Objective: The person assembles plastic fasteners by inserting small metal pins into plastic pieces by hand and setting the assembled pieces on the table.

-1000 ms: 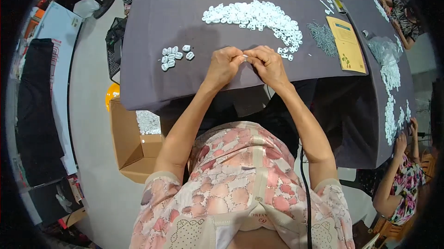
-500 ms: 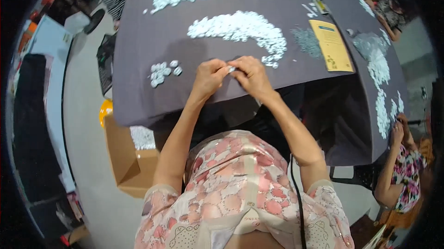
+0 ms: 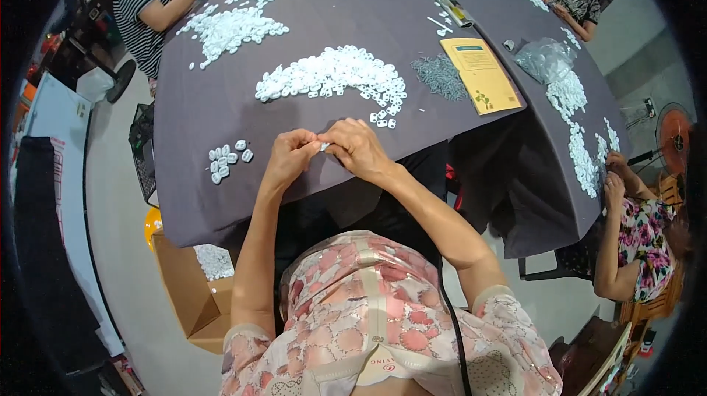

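Observation:
Above the near edge of the grey-covered table, my left hand [image 3: 292, 158] and my right hand [image 3: 356, 149] meet at the fingertips. Both are closed in a pinch on one small white plastic piece [image 3: 324, 146], mostly covered by the fingers. To the left of my left hand lies a small group of white plastic pieces [image 3: 221, 164]. Beyond my hands spreads a curved heap of like white pieces [image 3: 331, 76], with several loose ones near its right end. A pile of small grey parts [image 3: 440, 76] lies to the right of that heap.
A yellow booklet [image 3: 480, 74] lies right of the grey parts. More white heaps [image 3: 230, 32] and a clear plastic bag [image 3: 546, 61] are on the table [image 3: 383, 6]. Other people sit around it. A cardboard box [image 3: 188, 297] with white pieces stands on the floor at left.
The view has shifted, showing more of the table's far side and other people. My hands still pinch the small white piece together, with the right hand's fingers now more over it.

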Tool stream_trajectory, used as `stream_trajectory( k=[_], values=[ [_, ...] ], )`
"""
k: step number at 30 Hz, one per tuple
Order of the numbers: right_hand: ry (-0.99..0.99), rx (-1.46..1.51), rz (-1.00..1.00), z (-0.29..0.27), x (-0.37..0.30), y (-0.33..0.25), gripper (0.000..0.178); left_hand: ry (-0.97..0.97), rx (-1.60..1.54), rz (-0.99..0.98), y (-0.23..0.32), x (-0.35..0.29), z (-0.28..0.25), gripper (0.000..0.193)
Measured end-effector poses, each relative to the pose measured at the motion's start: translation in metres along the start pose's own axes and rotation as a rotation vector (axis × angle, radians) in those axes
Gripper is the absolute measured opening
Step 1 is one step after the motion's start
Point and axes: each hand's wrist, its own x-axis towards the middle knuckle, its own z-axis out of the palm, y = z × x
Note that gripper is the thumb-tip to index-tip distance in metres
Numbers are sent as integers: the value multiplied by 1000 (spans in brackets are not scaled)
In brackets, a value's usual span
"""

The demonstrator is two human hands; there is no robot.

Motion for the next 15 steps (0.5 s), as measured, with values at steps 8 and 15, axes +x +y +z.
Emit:
stream_trajectory(
  k=[8,15],
  values=[
    [358,-146,347,-77,-6,44,10,84,-97,-76,8,-9,1,10],
    [199,-574,456,-112,1,121,12,127,-84,-55,6,-7,4,12]
  ],
)
